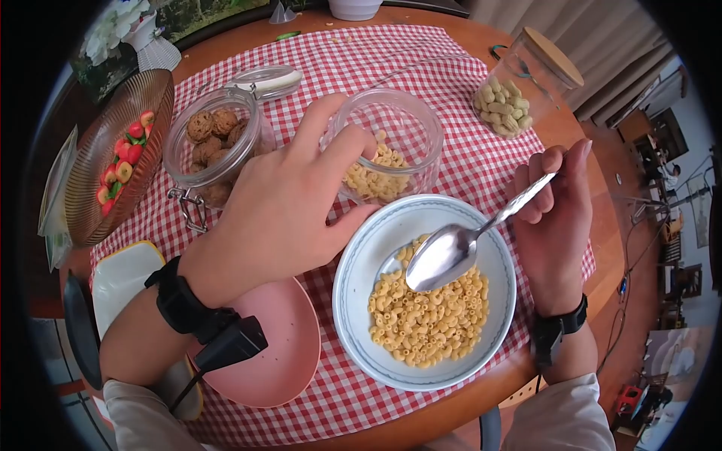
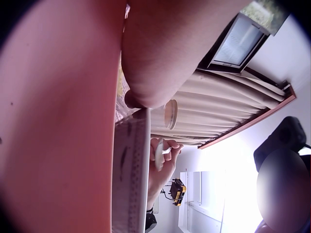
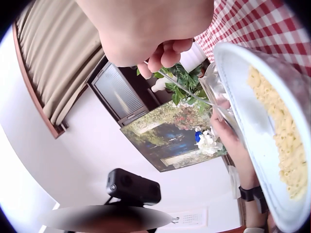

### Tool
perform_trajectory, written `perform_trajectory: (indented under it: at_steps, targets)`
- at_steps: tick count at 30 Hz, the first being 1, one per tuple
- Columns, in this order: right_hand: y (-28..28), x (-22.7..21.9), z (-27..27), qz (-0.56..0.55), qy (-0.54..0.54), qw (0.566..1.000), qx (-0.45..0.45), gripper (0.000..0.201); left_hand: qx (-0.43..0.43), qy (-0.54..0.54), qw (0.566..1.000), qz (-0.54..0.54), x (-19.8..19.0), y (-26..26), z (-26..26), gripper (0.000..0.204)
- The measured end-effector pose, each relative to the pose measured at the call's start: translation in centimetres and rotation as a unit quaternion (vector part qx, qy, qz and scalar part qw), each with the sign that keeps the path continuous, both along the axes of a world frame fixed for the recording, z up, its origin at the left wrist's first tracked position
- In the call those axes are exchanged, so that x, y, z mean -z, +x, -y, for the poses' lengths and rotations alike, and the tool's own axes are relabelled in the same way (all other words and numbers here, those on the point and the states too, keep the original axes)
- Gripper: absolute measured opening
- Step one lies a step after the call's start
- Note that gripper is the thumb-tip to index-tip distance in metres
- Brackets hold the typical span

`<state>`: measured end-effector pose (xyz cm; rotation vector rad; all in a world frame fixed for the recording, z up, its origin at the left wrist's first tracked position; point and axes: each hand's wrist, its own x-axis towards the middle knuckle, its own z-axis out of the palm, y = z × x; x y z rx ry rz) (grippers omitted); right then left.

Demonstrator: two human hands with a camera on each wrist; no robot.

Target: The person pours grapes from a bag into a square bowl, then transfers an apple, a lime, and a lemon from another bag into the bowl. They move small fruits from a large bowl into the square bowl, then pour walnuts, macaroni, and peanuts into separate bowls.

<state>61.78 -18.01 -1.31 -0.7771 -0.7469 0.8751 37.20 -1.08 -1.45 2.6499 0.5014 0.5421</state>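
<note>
My right hand (image 1: 555, 225) grips a metal spoon (image 1: 445, 259) by its handle, with the spoon's head above a white bowl (image 1: 347, 323). No pasta shows on the spoon. Elbow macaroni (image 1: 429, 323) covers the bowl's floor. Behind the bowl stands a clear jar (image 1: 430, 139), lidless, with some macaroni (image 1: 380, 177) at its bottom. My left hand (image 1: 278, 199) holds this jar from the left, fingers at its rim and thumb low near the bowl's edge. In the right wrist view, the spoon (image 3: 187, 90) slants down from the curled fingers toward the bowl (image 3: 238, 87).
Left of the jar, an open clip-top jar (image 1: 259, 143) holds brown cookies. A ribbed glass dish (image 1: 86, 188) carries red fruit pieces. A pink plate (image 1: 293, 338) lies under the left forearm, beside a white dish (image 1: 120, 278). A wood-lidded jar (image 1: 526, 68) of peanuts stands back right.
</note>
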Motion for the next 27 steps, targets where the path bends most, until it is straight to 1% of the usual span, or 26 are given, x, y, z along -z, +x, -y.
perform_trajectory:
  at_steps: [1, 3, 4, 6, 7, 11, 13, 14, 16, 19, 20, 22, 23, 25, 27]
  targets:
    - [-0.3, -0.1, 0.1, 0.000, 0.001, 1.000, 0.001, 0.049, -0.005, -0.006, 1.000, -0.008, -0.1, 0.0, 0.0, 0.049]
    - [-1.5, -0.6, 0.4, 0.117, -0.048, 0.989, 0.081, 0.051, 0.003, -0.001, 1.000, 0.003, 0.0, 0.0, -0.1, 0.049]
    - [-2.0, -0.8, 0.5, 0.116, -0.047, 0.989, 0.082, 0.051, 0.009, 0.001, 1.000, 0.014, 0.1, 0.0, -0.2, 0.049]
    - [-2.7, -1.1, 0.7, 0.247, -0.101, 0.962, 0.062, 0.052, 0.008, 0.007, 1.000, 0.013, 0.2, 0.0, -0.2, 0.049]
    - [-2.6, -0.6, 0.6, 0.214, -0.079, 0.973, 0.026, 0.053, 0.007, 0.011, 1.000, 0.013, 0.3, 0.0, -0.2, 0.049]
    - [-2.9, -0.7, 0.5, 0.221, -0.094, 0.970, 0.025, 0.055, 0.007, 0.012, 1.000, 0.017, 0.3, -0.1, -0.2, 0.049]
    - [-2.5, -1.2, 0.5, 0.138, -0.150, 0.979, 0.034, 0.055, 0.009, 0.012, 1.000, 0.015, 0.2, 0.0, -0.2, 0.050]
    - [-2.2, -1.2, 0.4, 0.138, -0.148, 0.979, 0.036, 0.055, 0.009, 0.014, 1.000, 0.016, 0.1, 0.0, -0.2, 0.050]
    - [-1.7, -0.9, 0.0, 0.088, -0.151, 0.984, 0.037, 0.055, 0.006, 0.006, 1.000, 0.011, 0.1, 0.0, -0.2, 0.050]
    - [-1.4, -0.6, -0.2, 0.071, -0.143, 0.986, 0.048, 0.053, 0.003, 0.013, 1.000, 0.013, 0.2, 0.0, -0.1, 0.050]
    - [-1.4, -0.6, -0.2, 0.071, -0.143, 0.986, 0.048, 0.053, 0.004, 0.013, 1.000, 0.012, 0.2, 0.0, -0.1, 0.050]
    - [-1.8, -0.7, -0.1, 0.142, -0.146, 0.974, 0.101, 0.054, 0.008, 0.011, 1.000, 0.024, 0.3, 0.0, -0.1, 0.050]
    - [-1.9, -0.7, 0.0, 0.142, -0.146, 0.974, 0.101, 0.054, 0.008, 0.012, 1.000, 0.024, 0.2, 0.0, -0.1, 0.050]
    - [-2.3, -0.6, 0.2, 0.146, -0.141, 0.978, 0.046, 0.056, 0.008, 0.013, 1.000, 0.016, 0.2, 0.0, -0.2, 0.050]
    - [-2.5, -0.7, 0.2, 0.151, -0.147, 0.977, 0.031, 0.056, 0.007, 0.008, 1.000, 0.013, 0.0, -0.1, -0.2, 0.050]
